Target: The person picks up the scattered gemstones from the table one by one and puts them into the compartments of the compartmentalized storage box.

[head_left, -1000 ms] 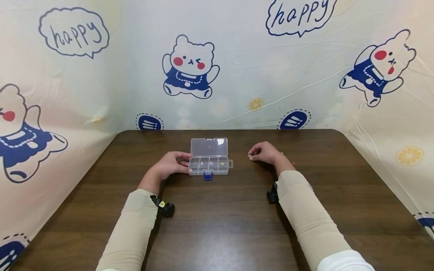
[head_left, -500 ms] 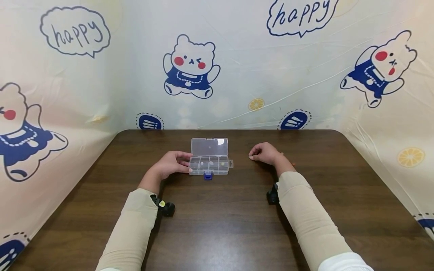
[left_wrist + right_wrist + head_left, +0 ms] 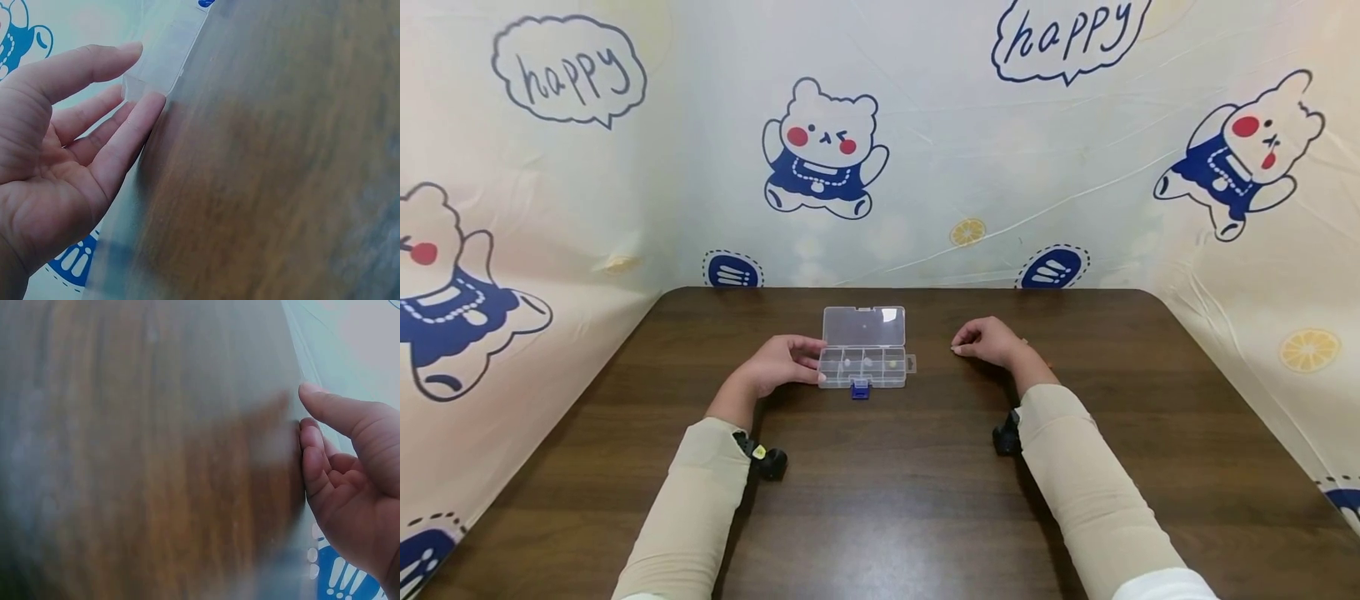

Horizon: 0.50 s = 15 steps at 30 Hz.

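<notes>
A clear plastic compartment box [image 3: 829, 380] lies on the table with its lid [image 3: 863, 327] raised behind it and a blue latch [image 3: 860, 389] at the front. Small white and yellowish pieces sit in some of its compartments. My left hand [image 3: 773, 365] holds the box's left end, thumb and fingers on opposite sides of it. To the right of the box, my right hand [image 3: 991, 340] is low over the tabletop, thumb and forefinger brought close together. The right wrist view shows the other fingers of this hand [image 3: 359, 469] curled. I cannot tell whether a tiny pale piece is between its fingertips.
The brown wooden table [image 3: 880, 500] runs back to a curtain [image 3: 925, 150] printed with cartoon bears. Tiny orange bits [image 3: 1051, 365] show beside the right wrist. A black camera is strapped at each wrist.
A pale speck that showed at the right fingertips a second ago is now barely visible. Right hand and forearm have shifted very slightly; the left hand and box stay put.
</notes>
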### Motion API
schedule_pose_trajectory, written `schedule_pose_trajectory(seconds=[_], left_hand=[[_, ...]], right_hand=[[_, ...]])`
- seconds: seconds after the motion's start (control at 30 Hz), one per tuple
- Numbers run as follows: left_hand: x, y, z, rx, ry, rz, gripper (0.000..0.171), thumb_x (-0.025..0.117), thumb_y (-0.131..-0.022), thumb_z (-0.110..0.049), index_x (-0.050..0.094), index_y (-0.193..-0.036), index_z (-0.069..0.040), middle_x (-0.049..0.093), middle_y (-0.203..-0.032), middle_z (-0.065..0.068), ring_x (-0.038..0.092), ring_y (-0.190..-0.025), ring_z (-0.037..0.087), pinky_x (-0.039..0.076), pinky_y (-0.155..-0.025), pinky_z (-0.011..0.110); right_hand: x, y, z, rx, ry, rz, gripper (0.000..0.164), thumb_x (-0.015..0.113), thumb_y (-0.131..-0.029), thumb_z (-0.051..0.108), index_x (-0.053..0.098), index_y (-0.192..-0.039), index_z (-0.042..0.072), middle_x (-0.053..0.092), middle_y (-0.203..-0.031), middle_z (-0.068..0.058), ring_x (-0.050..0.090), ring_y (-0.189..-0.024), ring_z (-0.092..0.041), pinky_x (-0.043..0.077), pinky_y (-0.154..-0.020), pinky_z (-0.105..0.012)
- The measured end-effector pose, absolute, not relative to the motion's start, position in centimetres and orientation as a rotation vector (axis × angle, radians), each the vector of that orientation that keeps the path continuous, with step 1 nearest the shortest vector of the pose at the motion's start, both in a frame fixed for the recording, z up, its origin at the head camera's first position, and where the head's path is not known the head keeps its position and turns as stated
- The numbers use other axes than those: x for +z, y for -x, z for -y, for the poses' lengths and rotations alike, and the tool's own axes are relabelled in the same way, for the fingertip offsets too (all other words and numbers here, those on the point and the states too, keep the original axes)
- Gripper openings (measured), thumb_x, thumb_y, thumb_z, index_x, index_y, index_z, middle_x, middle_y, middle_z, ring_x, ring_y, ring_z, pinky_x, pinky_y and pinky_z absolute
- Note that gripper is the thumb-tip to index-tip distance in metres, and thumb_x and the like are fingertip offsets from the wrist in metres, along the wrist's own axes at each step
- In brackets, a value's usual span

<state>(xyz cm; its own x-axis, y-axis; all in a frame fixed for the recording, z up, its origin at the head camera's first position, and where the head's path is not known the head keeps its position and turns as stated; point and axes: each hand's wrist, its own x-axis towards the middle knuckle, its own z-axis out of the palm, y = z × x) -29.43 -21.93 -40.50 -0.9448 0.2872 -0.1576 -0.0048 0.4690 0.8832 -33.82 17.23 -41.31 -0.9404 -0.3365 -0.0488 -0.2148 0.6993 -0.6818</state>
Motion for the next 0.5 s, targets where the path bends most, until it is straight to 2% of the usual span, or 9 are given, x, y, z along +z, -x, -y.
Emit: schedule_pose_trajectory(seconds=[0.27,0.5], left_hand=[[-40.44,29.3,21.88,1.456,-0.222,-2.438,0.062,0.082,-0.076,-0.005,0.058,-0.133,-0.005,0.059,-0.128,0.017,0.061,-0.102,0.027,0.053,-0.088,0.033],[-40.33,29.33,21.83,1.465,-0.219,-2.435,0.061,0.082,-0.076,-0.004,0.058,-0.133,-0.005,0.058,-0.128,0.017,0.061,-0.102,0.028,0.053,-0.087,0.033]], right_hand=[[-41.26,33.66,-17.64,-1.194,0.38,-2.692,0.017,0.072,-0.09,0.018,0.072,-0.104,0.008,0.067,-0.098,-0.007,0.056,-0.08,-0.022,0.051,-0.07,-0.03],[-40.55,33.05,-17.11,-1.295,0.423,-2.67,0.016,0.072,-0.09,0.017,0.071,-0.103,0.007,0.066,-0.091,-0.008,0.057,-0.079,-0.022,0.053,-0.069,-0.031]])
